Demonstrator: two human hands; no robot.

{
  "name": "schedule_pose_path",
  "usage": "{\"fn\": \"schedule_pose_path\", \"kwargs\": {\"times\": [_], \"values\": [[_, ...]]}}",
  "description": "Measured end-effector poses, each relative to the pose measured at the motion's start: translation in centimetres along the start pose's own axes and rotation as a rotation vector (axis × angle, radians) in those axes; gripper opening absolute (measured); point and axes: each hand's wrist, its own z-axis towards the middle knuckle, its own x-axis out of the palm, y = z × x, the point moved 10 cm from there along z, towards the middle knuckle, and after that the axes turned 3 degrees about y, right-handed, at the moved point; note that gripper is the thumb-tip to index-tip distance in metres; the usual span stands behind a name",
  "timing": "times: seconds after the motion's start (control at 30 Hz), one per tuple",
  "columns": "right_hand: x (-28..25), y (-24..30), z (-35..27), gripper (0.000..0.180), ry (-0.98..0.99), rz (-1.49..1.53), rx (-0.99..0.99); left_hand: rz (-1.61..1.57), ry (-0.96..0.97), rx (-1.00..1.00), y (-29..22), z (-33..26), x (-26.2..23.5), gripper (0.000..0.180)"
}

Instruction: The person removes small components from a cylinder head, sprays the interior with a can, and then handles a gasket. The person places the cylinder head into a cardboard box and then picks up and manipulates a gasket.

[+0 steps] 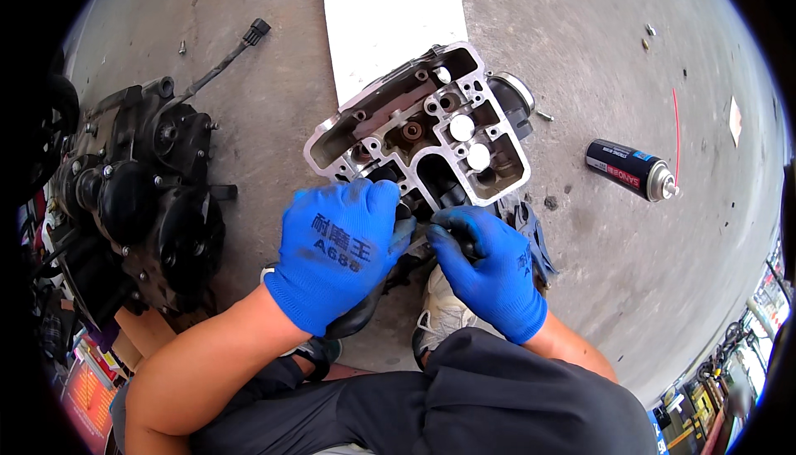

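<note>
A silver engine cylinder head [412,131] lies in front of me, its open cavities and bores facing up. My left hand [338,243], in a blue work glove, is closed at its near left edge; the fingertips are hidden behind the glove's back. My right hand [485,268], gloved alike, is closed beside it at the near edge, thumb against curled fingers. Something dark shows between its fingers, but I cannot make out what it is. A grey-black part [532,239] with slim arms, partly covered, lies beyond my right hand.
A dark engine block [137,198] with a cable and plug [255,32] stands at the left. A white board [394,7] lies behind the cylinder head. On the right are a black spray can [622,166] and a red straw [677,127]. Small bolts [650,30] lie about the floor.
</note>
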Motion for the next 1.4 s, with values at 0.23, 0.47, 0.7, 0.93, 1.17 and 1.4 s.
{"fn": "schedule_pose_path", "kwargs": {"times": [0.23,0.47,0.7,0.93,1.17,1.4], "values": [[-0.6,-0.2,0.2,0.018,0.011,0.038,0.008,0.062,-0.043,0.052,-1.3,0.1,-0.2,0.022],[-1.1,0.0,0.2,0.019,0.017,0.079,0.026,0.022,0.008,0.042,-1.9,0.4,0.0,0.017],[-1.6,-0.6,0.1,0.019,0.017,0.104,0.055,-0.332,0.095,-0.14,1.0,1.5,0.6,0.013],[-1.7,-0.1,0.9,0.015,0.027,0.037,0.004,-0.253,0.091,-0.229,1.6,3.3,-0.5,0.016],[-1.1,0.3,1.7,0.017,0.119,-0.063,0.051,-0.203,0.096,-0.088,1.4,3.6,-0.7,0.018],[-1.8,-0.3,1.2,0.019,0.13,-0.014,-0.001,-0.447,0.112,-0.354,4.4,2.2,-1.6,0.014]]}}
